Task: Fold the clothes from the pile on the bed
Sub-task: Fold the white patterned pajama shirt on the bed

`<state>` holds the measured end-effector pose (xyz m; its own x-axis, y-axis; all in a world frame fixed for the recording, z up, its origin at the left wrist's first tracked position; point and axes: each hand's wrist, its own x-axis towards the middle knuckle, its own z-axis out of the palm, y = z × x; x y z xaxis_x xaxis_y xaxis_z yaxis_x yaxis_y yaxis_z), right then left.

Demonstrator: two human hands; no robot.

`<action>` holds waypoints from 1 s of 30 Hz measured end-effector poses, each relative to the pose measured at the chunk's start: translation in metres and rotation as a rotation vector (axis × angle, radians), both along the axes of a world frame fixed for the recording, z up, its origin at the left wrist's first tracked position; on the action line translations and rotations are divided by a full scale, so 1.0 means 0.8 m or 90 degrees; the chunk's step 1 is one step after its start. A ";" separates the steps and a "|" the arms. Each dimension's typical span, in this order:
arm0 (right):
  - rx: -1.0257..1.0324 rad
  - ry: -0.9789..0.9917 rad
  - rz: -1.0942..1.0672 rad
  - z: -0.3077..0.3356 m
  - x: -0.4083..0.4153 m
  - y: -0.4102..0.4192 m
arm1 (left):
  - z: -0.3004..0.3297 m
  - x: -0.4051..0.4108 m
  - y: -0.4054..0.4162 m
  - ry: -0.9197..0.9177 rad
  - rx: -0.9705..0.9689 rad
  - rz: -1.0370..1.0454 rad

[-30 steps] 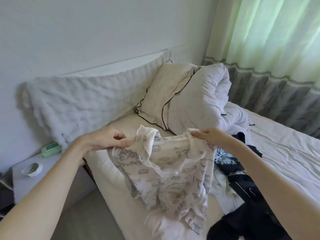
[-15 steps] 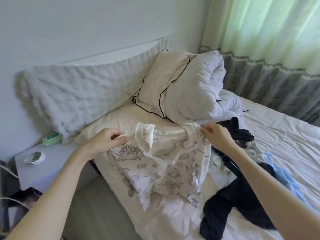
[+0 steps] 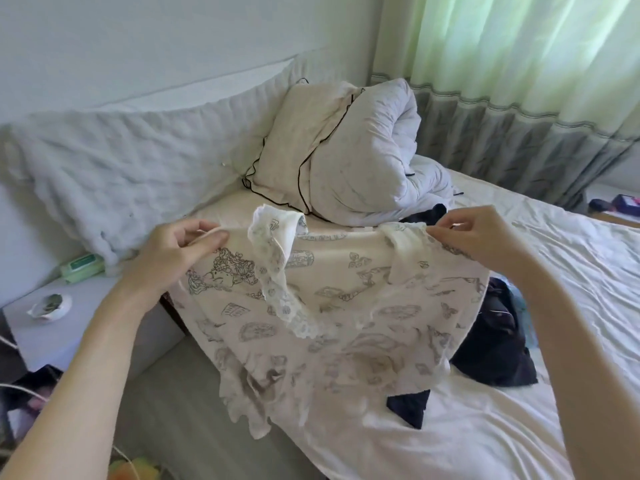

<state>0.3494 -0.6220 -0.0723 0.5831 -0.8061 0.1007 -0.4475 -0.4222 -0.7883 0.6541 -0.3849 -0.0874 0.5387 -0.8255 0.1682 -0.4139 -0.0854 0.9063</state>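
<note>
White printed garment (image 3: 329, 306) hangs stretched between both hands, left hand (image 3: 176, 251) and right hand (image 3: 474, 237) pinching it.

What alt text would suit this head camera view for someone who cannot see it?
Two bare hands, left hand and right hand, pinch the top corners of a white printed garment, holding it spread over a bed. Dark clothes lie on its right, a pillow and rolled duvet behind.
</note>
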 end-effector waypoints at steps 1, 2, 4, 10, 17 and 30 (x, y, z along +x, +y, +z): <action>-0.016 -0.019 -0.008 0.009 0.000 -0.001 | 0.010 -0.001 -0.004 -0.013 -0.025 0.003; -0.038 -0.040 -0.019 0.016 0.001 -0.003 | 0.018 -0.001 -0.011 -0.031 -0.047 0.010; -0.080 -0.097 -0.050 0.022 0.009 -0.015 | 0.029 0.001 -0.030 -0.057 -0.073 0.035; -0.084 -0.080 -0.092 -0.044 0.071 -0.088 | -0.030 0.026 -0.106 -0.108 -0.028 0.091; -0.016 0.019 -0.089 -0.231 0.188 -0.220 | -0.222 0.123 -0.235 -0.139 0.107 0.139; 0.188 0.309 -0.025 -0.613 0.327 -0.372 | -0.582 0.247 -0.404 -0.084 0.529 0.133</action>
